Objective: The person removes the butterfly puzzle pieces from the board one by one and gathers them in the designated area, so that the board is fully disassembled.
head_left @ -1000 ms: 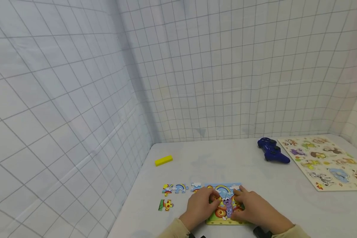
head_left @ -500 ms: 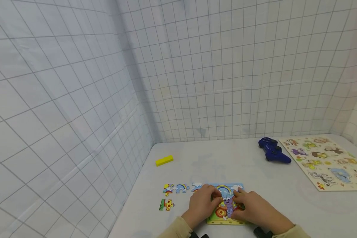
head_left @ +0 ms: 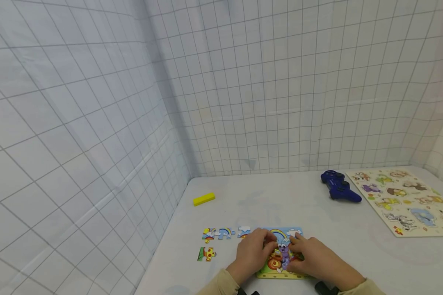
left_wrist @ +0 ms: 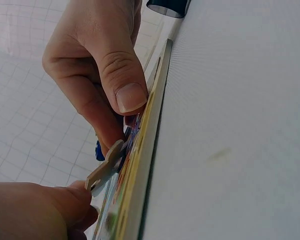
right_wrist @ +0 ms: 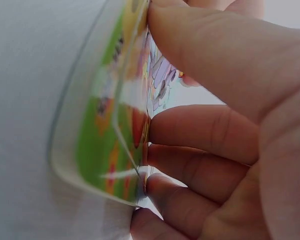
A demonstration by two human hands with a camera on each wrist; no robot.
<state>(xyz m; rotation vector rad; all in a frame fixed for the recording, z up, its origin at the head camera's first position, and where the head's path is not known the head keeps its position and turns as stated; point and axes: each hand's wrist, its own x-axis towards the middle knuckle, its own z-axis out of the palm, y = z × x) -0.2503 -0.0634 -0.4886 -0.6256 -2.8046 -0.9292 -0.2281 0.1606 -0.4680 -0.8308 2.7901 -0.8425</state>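
Observation:
My left hand (head_left: 252, 250) pinches a small jigsaw piece (left_wrist: 105, 167) between thumb and fingers, tilted over the puzzle board (head_left: 279, 276). The piece's far edge meets or nearly meets the picture surface; contact is hard to tell. On the board's right part, my right hand (head_left: 313, 255) rests its thumb and fingertips against the picture, spread apart, as the right wrist view (right_wrist: 205, 135) also shows. A purple cartoon figure (head_left: 284, 258) and a rainbow appear between the hands. The left hand hides the board's left side.
Loose jigsaw pieces lie left of the board: a joined-looking rainbow pair (head_left: 224, 233), a cloud piece (head_left: 244, 231) and a giraffe piece (head_left: 206, 254). Farther back are a yellow block (head_left: 204, 199), a blue game controller (head_left: 339, 187) and an animal puzzle board (head_left: 402, 200).
My left hand has shifted slightly right over the board, still pinching the piece. The right hand stays nearly in place. The loose pieces have not moved on the table.

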